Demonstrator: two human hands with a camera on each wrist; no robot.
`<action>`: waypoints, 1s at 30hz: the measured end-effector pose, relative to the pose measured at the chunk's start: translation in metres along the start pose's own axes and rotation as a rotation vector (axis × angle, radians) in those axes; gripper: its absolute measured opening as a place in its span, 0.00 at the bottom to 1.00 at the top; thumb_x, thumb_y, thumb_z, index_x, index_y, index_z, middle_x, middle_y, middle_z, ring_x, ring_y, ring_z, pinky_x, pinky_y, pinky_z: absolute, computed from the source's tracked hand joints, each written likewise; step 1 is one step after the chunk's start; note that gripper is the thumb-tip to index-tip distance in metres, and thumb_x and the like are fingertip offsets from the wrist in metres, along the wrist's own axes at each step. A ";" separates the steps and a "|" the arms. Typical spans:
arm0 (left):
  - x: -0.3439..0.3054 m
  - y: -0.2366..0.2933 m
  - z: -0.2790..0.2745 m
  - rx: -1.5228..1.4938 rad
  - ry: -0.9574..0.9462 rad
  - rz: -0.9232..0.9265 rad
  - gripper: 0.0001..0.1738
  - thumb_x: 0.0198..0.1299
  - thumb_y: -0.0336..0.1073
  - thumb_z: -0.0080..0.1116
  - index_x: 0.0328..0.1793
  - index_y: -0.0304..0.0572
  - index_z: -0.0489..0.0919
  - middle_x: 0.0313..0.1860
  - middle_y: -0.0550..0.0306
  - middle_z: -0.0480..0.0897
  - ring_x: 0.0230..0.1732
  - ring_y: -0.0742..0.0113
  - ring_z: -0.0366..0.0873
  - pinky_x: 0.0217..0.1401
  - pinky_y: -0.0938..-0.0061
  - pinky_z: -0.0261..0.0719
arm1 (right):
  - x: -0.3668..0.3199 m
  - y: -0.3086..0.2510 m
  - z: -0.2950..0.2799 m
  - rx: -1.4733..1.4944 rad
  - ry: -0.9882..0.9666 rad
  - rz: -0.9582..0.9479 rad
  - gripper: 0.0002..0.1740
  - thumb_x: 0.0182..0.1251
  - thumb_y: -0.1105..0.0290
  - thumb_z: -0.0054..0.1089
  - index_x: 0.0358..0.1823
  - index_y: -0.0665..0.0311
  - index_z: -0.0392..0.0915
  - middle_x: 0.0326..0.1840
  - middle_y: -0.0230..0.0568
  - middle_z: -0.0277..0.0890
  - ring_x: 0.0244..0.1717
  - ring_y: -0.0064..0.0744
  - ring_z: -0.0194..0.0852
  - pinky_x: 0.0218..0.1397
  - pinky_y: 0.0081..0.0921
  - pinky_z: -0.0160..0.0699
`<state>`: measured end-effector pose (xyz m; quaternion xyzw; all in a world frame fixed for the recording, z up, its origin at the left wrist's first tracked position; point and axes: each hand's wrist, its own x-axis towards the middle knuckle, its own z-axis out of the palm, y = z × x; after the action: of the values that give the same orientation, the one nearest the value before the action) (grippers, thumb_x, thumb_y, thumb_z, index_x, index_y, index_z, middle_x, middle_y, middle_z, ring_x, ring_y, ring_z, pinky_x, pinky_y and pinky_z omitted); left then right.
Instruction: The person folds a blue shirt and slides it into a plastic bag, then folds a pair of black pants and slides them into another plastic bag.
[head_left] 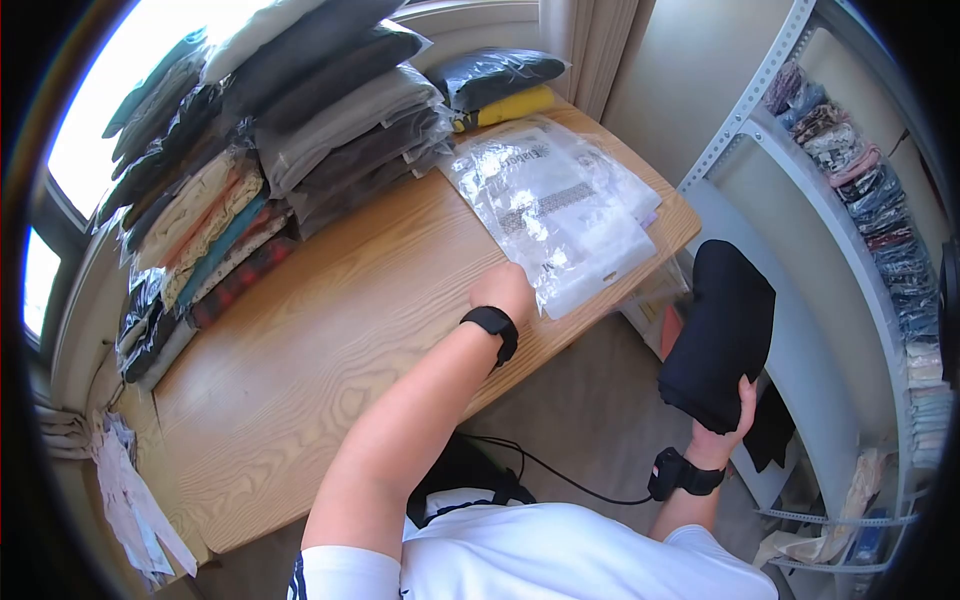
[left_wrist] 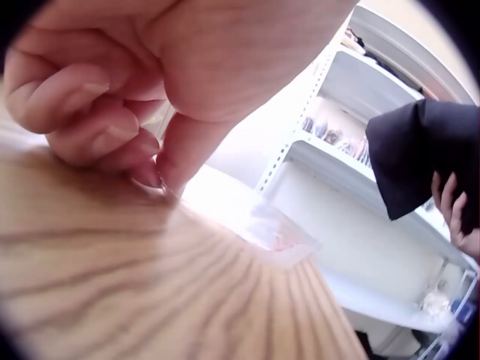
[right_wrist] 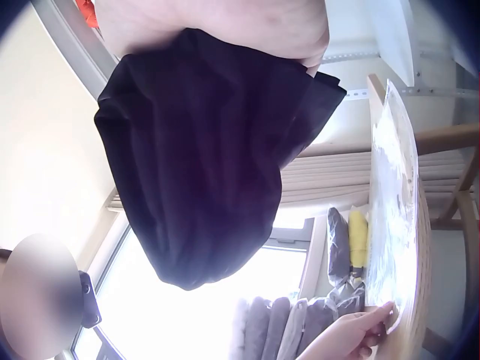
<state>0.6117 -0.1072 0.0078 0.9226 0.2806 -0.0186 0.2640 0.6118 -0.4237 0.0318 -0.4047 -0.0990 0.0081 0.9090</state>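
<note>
My right hand (head_left: 722, 440) grips a folded black garment (head_left: 722, 330) by its lower end, held up off the table's right side. In the right wrist view the black cloth (right_wrist: 202, 165) hangs in soft folds from the palm. Over the table, my left hand (head_left: 505, 288) pinches the near corner of a clear plastic bag (head_left: 560, 215) between thumb and fingers. Up close in the left wrist view, the thumb and curled fingertips (left_wrist: 150, 169) meet at the bag's edge, low against the wood. Dark lettering marks the bag, which lies flat with others under it.
Tall stacks of bagged, folded clothes (head_left: 340, 140) line the back of the wooden table (head_left: 330, 370). A bagged dark item (head_left: 500, 75) lies on a yellow one (head_left: 515, 105) at the far end. Metal shelving (head_left: 850, 210) with bagged clothes stands right. A cable (head_left: 570, 482) runs below.
</note>
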 end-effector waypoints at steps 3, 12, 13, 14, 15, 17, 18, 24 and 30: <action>0.001 -0.005 0.007 -0.109 0.046 0.032 0.15 0.58 0.38 0.51 0.39 0.33 0.82 0.38 0.40 0.83 0.43 0.45 0.81 0.46 0.57 0.78 | 0.003 0.007 0.006 0.026 -0.001 0.026 0.24 0.67 0.65 0.46 0.63 0.64 0.68 0.62 0.42 0.71 0.62 0.40 0.69 0.68 0.40 0.64; -0.117 -0.041 -0.081 -0.957 -0.090 -0.063 0.13 0.61 0.34 0.47 0.30 0.33 0.78 0.25 0.59 0.79 0.30 0.74 0.78 0.33 0.78 0.73 | 0.006 0.039 -0.007 0.154 -0.073 0.149 0.22 0.66 0.66 0.50 0.59 0.68 0.71 0.59 0.50 0.72 0.58 0.43 0.71 0.65 0.43 0.67; -0.134 -0.055 -0.092 -0.953 -0.018 -0.134 0.13 0.61 0.34 0.47 0.30 0.33 0.78 0.25 0.59 0.79 0.30 0.74 0.78 0.33 0.78 0.73 | 0.010 0.051 -0.019 0.027 0.055 0.092 0.22 0.59 0.75 0.57 0.57 0.70 0.72 0.56 0.49 0.73 0.55 0.41 0.72 0.62 0.40 0.69; -0.152 -0.070 -0.105 -0.929 -0.075 -0.103 0.13 0.61 0.34 0.47 0.29 0.33 0.77 0.26 0.58 0.80 0.31 0.73 0.78 0.34 0.78 0.74 | 0.005 0.066 -0.018 -0.610 -0.002 -0.409 0.26 0.51 0.81 0.62 0.56 0.71 0.72 0.54 0.48 0.74 0.53 0.38 0.73 0.60 0.37 0.71; -0.172 -0.087 -0.120 -0.897 -0.127 -0.071 0.13 0.61 0.33 0.47 0.29 0.32 0.77 0.27 0.57 0.81 0.32 0.72 0.78 0.35 0.78 0.74 | 0.010 0.071 -0.026 -0.692 -0.008 -0.383 0.29 0.47 0.78 0.66 0.56 0.72 0.71 0.53 0.48 0.75 0.53 0.39 0.73 0.60 0.35 0.70; -0.210 -0.136 -0.124 -0.920 -0.057 -0.071 0.13 0.61 0.33 0.46 0.30 0.32 0.78 0.30 0.56 0.82 0.34 0.72 0.79 0.37 0.78 0.75 | 0.019 0.082 -0.030 -0.839 -0.232 -0.532 0.21 0.64 0.72 0.54 0.58 0.72 0.70 0.56 0.55 0.72 0.54 0.45 0.73 0.60 0.37 0.75; -0.234 -0.153 -0.131 -0.969 0.011 -0.079 0.13 0.61 0.33 0.46 0.31 0.32 0.78 0.33 0.54 0.84 0.35 0.72 0.79 0.39 0.77 0.75 | 0.016 0.085 -0.020 -0.870 -0.286 -0.548 0.21 0.64 0.72 0.54 0.58 0.72 0.69 0.57 0.56 0.72 0.55 0.45 0.73 0.60 0.37 0.75; -0.367 -0.229 -0.127 -1.289 0.445 -0.143 0.12 0.57 0.33 0.46 0.31 0.33 0.78 0.42 0.40 0.84 0.36 0.65 0.81 0.41 0.75 0.76 | 0.006 0.132 0.060 -0.250 -0.370 0.017 0.22 0.61 0.70 0.57 0.56 0.72 0.72 0.58 0.52 0.72 0.57 0.42 0.72 0.66 0.35 0.66; -0.440 -0.268 -0.088 -1.645 0.990 -0.078 0.12 0.57 0.38 0.46 0.24 0.44 0.72 0.46 0.33 0.82 0.30 0.61 0.79 0.35 0.75 0.75 | -0.027 0.159 0.142 0.286 -0.603 0.666 0.25 0.66 0.58 0.49 0.57 0.71 0.72 0.59 0.51 0.73 0.59 0.43 0.72 0.66 0.37 0.67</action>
<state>0.0902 -0.0985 0.0358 0.3420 0.3159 0.5671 0.6795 0.5694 -0.2149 0.0031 -0.2648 -0.2210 0.4302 0.8343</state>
